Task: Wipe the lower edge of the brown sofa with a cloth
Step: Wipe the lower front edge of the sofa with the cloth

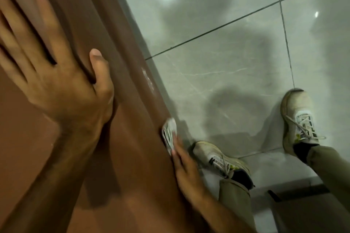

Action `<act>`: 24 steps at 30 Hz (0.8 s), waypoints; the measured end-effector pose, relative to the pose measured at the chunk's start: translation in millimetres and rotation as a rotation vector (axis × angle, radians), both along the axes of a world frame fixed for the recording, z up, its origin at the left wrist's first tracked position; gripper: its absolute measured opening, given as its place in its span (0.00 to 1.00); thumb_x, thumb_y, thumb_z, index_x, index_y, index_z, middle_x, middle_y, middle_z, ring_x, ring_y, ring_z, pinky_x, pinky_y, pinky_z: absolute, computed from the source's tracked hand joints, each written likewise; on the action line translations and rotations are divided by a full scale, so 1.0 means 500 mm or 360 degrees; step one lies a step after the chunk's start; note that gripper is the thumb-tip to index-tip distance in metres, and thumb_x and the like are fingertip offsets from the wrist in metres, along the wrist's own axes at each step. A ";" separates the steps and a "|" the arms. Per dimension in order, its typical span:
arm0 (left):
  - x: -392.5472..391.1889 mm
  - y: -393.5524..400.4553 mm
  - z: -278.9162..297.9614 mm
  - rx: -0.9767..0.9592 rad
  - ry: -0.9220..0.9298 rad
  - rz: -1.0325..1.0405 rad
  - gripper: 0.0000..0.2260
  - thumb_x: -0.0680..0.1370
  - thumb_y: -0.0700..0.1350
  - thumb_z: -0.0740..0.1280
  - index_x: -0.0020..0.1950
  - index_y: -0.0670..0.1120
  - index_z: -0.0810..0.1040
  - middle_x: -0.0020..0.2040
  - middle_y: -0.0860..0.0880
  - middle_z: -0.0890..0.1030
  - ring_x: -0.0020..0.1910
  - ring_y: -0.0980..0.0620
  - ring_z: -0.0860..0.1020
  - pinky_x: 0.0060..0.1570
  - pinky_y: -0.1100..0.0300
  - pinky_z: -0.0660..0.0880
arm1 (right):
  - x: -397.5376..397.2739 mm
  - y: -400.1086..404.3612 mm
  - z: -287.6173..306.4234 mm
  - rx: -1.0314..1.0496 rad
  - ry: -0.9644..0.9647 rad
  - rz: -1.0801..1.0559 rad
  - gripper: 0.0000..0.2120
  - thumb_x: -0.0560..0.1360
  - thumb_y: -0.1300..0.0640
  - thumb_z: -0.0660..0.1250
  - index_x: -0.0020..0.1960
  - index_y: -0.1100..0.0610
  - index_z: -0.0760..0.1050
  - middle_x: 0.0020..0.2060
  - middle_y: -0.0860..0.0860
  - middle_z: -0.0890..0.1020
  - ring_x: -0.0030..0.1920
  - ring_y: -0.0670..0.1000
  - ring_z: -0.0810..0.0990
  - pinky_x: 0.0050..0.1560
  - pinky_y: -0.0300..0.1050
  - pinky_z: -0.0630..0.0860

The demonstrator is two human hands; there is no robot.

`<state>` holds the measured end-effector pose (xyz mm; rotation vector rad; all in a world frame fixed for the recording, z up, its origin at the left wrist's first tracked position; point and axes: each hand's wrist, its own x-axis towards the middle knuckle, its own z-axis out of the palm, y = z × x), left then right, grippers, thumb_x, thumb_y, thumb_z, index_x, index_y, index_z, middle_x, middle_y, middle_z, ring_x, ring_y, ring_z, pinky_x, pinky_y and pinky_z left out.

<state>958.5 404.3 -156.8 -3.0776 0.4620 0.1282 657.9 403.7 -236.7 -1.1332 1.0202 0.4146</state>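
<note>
The brown sofa (121, 100) fills the left half of the head view, its lower edge running diagonally down to the grey floor. My left hand (56, 73) lies flat on the sofa's upper surface with fingers spread, holding nothing. My right hand (186, 172) presses a small white striped cloth (169, 134) against the sofa's lower edge, fingers stretched along the edge. Only part of the cloth shows beyond my fingertips. A pale scuffed patch (148, 79) marks the sofa edge further up.
Glossy grey floor tiles (227, 53) with dark grout lines lie to the right of the sofa. My two feet in worn white laced shoes (219, 159) (297, 119) stand on the floor close to the sofa edge, olive trouser legs above them.
</note>
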 end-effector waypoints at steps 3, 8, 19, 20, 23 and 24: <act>0.005 -0.004 -0.003 -0.0070 -0.0031 0.0055 0.42 0.83 0.75 0.41 0.91 0.54 0.55 0.89 0.45 0.65 0.86 0.40 0.68 0.85 0.40 0.69 | 0.075 -0.050 -0.101 -0.0014 0.0078 0.0033 0.22 0.87 0.49 0.56 0.78 0.34 0.60 0.79 0.40 0.64 0.78 0.41 0.62 0.80 0.39 0.59; -0.018 -0.053 0.049 0.0060 -0.0337 -0.0162 0.32 0.88 0.58 0.52 0.91 0.46 0.59 0.89 0.35 0.62 0.89 0.33 0.62 0.88 0.31 0.60 | -0.093 0.010 0.013 0.0052 0.0311 -0.0187 0.22 0.86 0.55 0.60 0.69 0.29 0.67 0.74 0.36 0.71 0.78 0.43 0.67 0.74 0.34 0.64; -0.013 -0.052 0.037 0.0111 -0.0234 -0.0140 0.33 0.87 0.57 0.54 0.91 0.45 0.58 0.89 0.33 0.60 0.90 0.32 0.59 0.88 0.28 0.57 | 0.339 -0.149 -0.147 -0.0190 -0.0023 0.0014 0.22 0.87 0.54 0.56 0.81 0.50 0.64 0.78 0.50 0.71 0.78 0.51 0.68 0.70 0.31 0.60; -0.013 -0.057 0.041 0.0116 -0.0236 -0.0145 0.33 0.87 0.57 0.53 0.91 0.45 0.58 0.89 0.33 0.60 0.90 0.32 0.58 0.89 0.29 0.56 | 0.286 -0.139 -0.125 -0.0135 0.0080 0.0038 0.22 0.87 0.54 0.57 0.80 0.49 0.64 0.78 0.49 0.71 0.79 0.51 0.67 0.70 0.31 0.59; -0.018 -0.066 0.048 0.0112 -0.0216 -0.0141 0.33 0.87 0.57 0.51 0.91 0.44 0.58 0.89 0.32 0.59 0.90 0.32 0.57 0.89 0.31 0.55 | 0.189 -0.108 -0.009 -0.0057 0.0039 -0.0021 0.22 0.86 0.51 0.58 0.75 0.31 0.62 0.76 0.35 0.67 0.80 0.44 0.64 0.78 0.38 0.59; -0.021 -0.064 0.046 0.0123 -0.0218 -0.0140 0.34 0.87 0.57 0.51 0.91 0.44 0.58 0.89 0.32 0.59 0.90 0.32 0.57 0.89 0.31 0.55 | 0.210 -0.106 0.009 -0.0059 -0.0113 -0.0032 0.22 0.86 0.51 0.57 0.73 0.26 0.62 0.77 0.32 0.65 0.80 0.40 0.62 0.80 0.41 0.58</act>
